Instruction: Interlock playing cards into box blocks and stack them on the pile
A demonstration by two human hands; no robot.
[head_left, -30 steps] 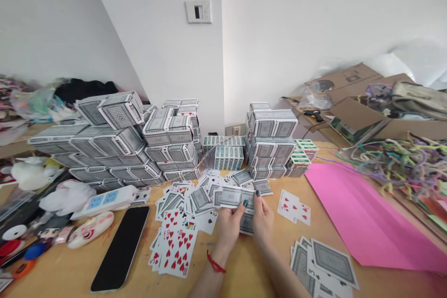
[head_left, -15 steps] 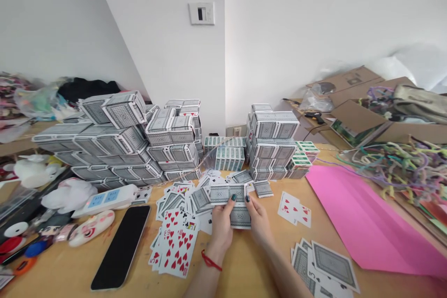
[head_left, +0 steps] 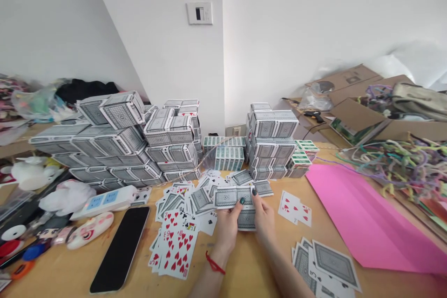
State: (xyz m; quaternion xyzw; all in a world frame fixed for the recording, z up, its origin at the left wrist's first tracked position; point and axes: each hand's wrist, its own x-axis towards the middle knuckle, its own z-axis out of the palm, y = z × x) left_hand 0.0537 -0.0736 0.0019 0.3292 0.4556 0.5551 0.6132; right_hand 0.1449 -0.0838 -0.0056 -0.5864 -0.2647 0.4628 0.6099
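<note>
The left hand [head_left: 228, 228] and right hand [head_left: 264, 219] held grey cards [head_left: 226, 197]. Squeezing could bend them, I thought; a bump could mess the pile [head_left: 177, 246] left of their grip.

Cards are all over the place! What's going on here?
A person's left hand and right hand are holding some cards together, patterned backs showing, with both thumbs on top. Loose cards lie spread on the table, some face up, some face down. Behind them stand stacks covered in card backs. A phone with a dark screen lies to the left, and pink paper to the right.
</note>
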